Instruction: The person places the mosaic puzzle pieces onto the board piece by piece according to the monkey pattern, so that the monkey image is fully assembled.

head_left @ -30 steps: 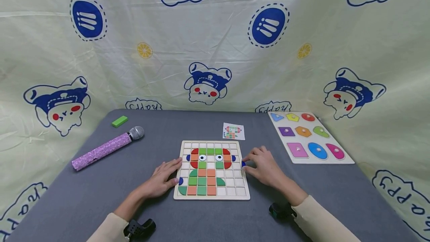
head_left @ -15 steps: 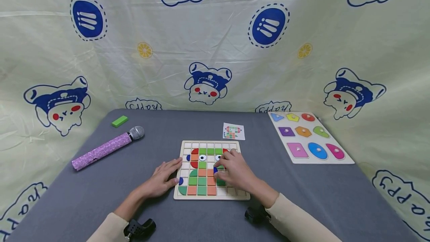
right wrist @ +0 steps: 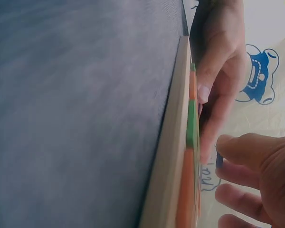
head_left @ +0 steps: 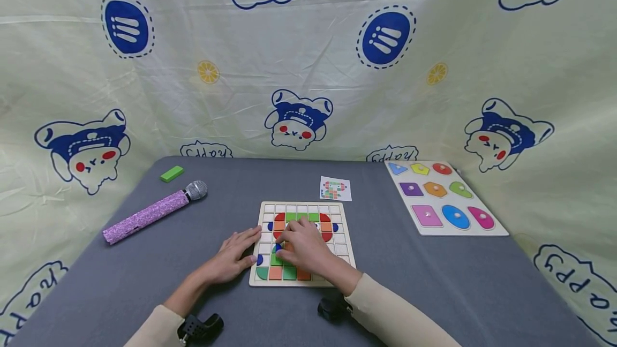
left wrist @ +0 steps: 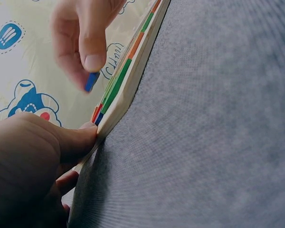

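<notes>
A square wooden mosaic board (head_left: 284,285) lies on the grey table, its grid partly filled with green, orange, red and blue tiles and two eye tiles. My left hand (head_left: 231,256) rests at its left edge, fingers extended, thumb touching the rim. Over the board's middle-left, my right hand (head_left: 308,248) pinches a small blue tile (head_left: 278,248) between thumb and fingers. The left wrist view shows that blue tile (left wrist: 91,81) held above the tile surface. Another blue tile (head_left: 260,259) sits in the left column by my left thumb. My right hand hides part of the pattern.
A small picture card (head_left: 335,188) lies behind the board. To the back right is a white knob-puzzle board (head_left: 409,201) with coloured shapes. A glittery purple microphone (head_left: 149,217) and a green block (head_left: 171,174) lie at the left.
My right hand has moved left from beside the board's right edge to over its middle-left, carrying the blue tile. My left hand has stayed at the left edge.
</notes>
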`<act>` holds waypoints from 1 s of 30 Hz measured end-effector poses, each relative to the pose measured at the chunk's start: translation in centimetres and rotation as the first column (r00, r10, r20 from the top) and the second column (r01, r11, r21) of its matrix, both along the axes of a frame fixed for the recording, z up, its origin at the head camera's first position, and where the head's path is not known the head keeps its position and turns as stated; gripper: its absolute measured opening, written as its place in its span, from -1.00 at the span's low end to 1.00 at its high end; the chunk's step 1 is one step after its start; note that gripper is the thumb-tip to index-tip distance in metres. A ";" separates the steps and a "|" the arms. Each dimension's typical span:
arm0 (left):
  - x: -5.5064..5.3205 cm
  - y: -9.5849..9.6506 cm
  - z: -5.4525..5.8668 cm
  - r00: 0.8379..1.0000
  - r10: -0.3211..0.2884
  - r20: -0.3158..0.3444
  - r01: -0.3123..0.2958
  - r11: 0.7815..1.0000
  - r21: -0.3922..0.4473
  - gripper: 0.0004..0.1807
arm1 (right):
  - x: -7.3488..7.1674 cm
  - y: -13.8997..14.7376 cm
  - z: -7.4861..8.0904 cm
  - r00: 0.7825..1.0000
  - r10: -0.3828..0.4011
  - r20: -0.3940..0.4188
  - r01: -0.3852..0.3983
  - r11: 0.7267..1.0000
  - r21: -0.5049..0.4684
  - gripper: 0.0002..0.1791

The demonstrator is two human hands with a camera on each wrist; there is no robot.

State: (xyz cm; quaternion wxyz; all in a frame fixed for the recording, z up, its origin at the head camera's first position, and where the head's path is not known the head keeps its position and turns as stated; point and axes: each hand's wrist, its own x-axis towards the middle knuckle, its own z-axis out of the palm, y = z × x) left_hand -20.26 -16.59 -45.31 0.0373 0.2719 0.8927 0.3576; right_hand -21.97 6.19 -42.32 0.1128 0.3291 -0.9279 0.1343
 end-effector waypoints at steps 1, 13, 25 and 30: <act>0.0 0.0 0.0 1.000 0.000 0.001 0.000 1.000 0.000 -0.40 | -0.1 -0.3 0.0 1.000 -0.006 0.000 0.006 1.000 0.007 -0.75; -0.1 0.1 -0.1 1.000 -0.010 0.000 0.010 1.000 0.002 -0.40 | -0.9 -2.8 -0.2 0.995 -0.077 0.063 0.072 0.994 0.079 -0.75; 0.1 0.2 -0.1 0.999 -0.006 -0.033 0.006 1.000 0.007 -0.41 | -1.0 -3.2 -0.2 0.996 -0.072 0.060 0.066 0.992 0.103 -0.76; 0.0 0.1 0.0 0.999 -0.006 -0.033 0.007 1.000 0.010 -0.41 | -0.6 -2.7 -0.1 0.996 -0.058 0.070 0.053 0.996 0.071 -0.78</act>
